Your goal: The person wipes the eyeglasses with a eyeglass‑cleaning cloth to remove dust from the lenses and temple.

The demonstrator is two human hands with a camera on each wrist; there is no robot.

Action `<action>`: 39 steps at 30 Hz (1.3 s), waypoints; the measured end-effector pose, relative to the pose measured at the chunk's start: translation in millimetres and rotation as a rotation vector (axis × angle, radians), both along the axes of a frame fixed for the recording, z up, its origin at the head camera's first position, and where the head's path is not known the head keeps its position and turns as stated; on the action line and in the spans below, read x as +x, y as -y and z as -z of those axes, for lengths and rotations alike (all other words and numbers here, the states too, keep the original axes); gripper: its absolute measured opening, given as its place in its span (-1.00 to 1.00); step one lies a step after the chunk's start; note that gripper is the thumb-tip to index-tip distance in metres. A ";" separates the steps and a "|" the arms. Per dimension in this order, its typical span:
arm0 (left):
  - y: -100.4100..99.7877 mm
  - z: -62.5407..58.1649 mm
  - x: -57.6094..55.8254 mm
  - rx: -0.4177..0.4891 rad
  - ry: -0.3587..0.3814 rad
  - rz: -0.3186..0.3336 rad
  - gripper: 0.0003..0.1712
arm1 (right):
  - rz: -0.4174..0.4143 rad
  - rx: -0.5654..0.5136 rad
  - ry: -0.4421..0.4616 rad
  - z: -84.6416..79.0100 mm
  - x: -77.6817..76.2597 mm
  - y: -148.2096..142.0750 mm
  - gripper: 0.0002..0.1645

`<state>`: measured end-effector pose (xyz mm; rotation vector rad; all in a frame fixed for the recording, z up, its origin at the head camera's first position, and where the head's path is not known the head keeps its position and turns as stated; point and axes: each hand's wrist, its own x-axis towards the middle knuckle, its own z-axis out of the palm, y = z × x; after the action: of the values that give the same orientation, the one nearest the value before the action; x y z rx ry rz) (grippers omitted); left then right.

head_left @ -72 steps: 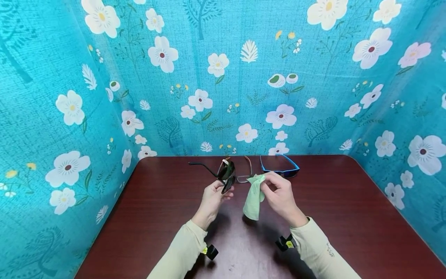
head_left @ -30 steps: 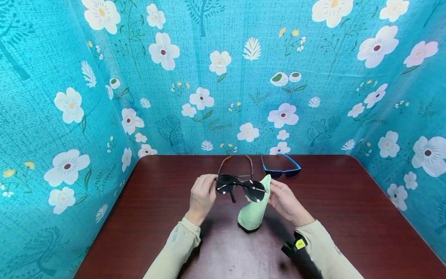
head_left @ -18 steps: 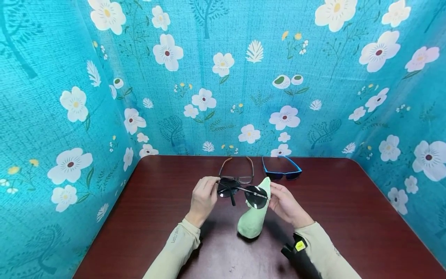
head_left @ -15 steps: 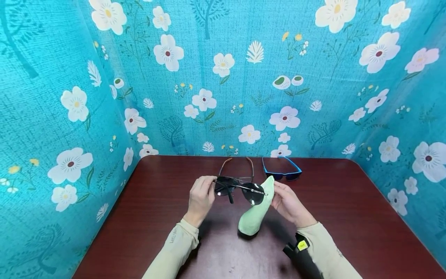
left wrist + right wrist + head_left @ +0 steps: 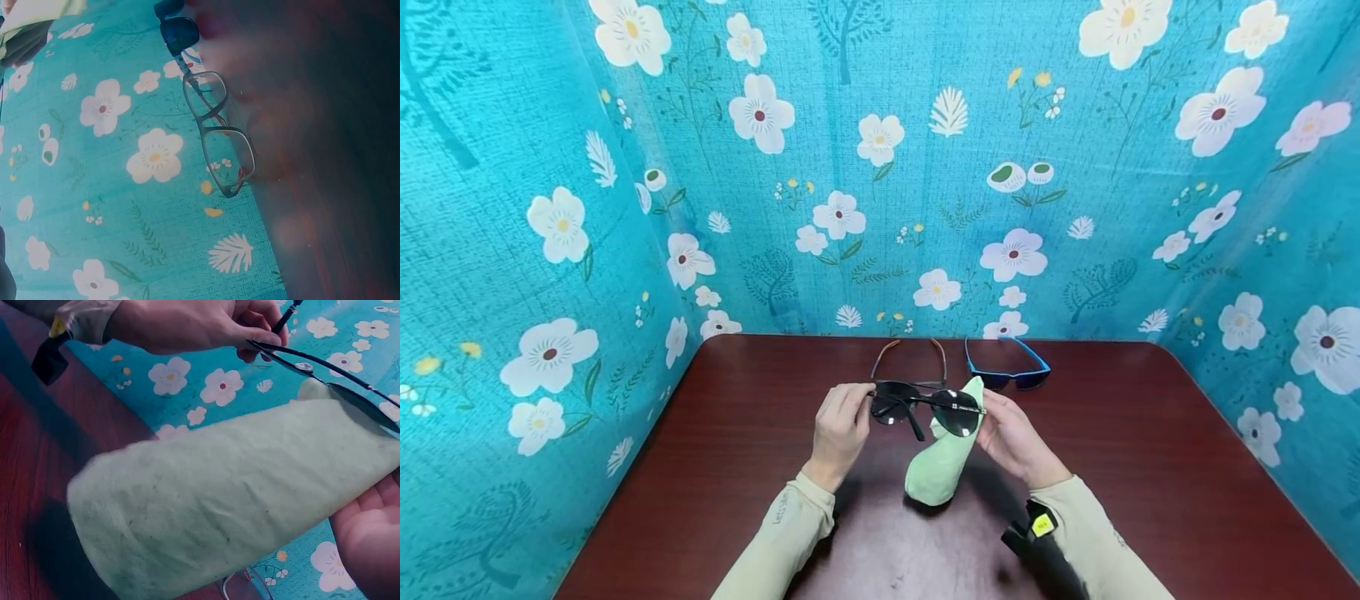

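Note:
Black sunglasses are held up above the table, lenses spread sideways and one temple arm hanging down. My left hand pinches them at the left end of the frame. At the other end, my right hand holds a pale green cloth against the right lens, its lower part drooping towards the table. The right wrist view shows this cloth large, with the sunglasses' lens lying against its upper edge. Some right fingertips are hidden behind cloth and lens.
Behind the hands, clear eyeglasses with brown temples and blue-framed sunglasses lie near the back edge of the dark red table. A blue flowered curtain encloses the back and sides.
Earlier the sunglasses were tilted on the left, apart from the cloth. They have turned lenses-wide and moved right, and the cloth has come against the right lens. Since then both shift only slightly.

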<state>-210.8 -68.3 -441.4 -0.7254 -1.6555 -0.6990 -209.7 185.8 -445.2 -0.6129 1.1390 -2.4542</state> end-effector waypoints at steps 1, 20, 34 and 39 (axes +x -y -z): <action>0.0 0.1 -0.2 -0.002 0.000 0.000 -0.87 | -0.007 -0.014 0.001 0.0 -0.5 0.4 -0.63; 15.1 -2.4 -4.0 -0.017 0.075 -0.046 -0.88 | 0.095 0.096 0.011 -6.6 -4.0 -15.2 -0.69; 64.7 -9.9 -6.6 0.016 0.259 -0.088 -0.76 | 0.167 0.247 -0.045 -1.5 3.3 -36.2 -0.65; 93.1 -15.7 -9.4 -0.029 0.246 -0.145 -0.74 | 0.233 0.378 -0.050 -6.2 11.1 -48.2 -0.72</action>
<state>-220.2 -161.4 -425.6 -0.5491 -1.9255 -0.6823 -198.7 233.9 -438.9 -0.4485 1.7243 -2.3189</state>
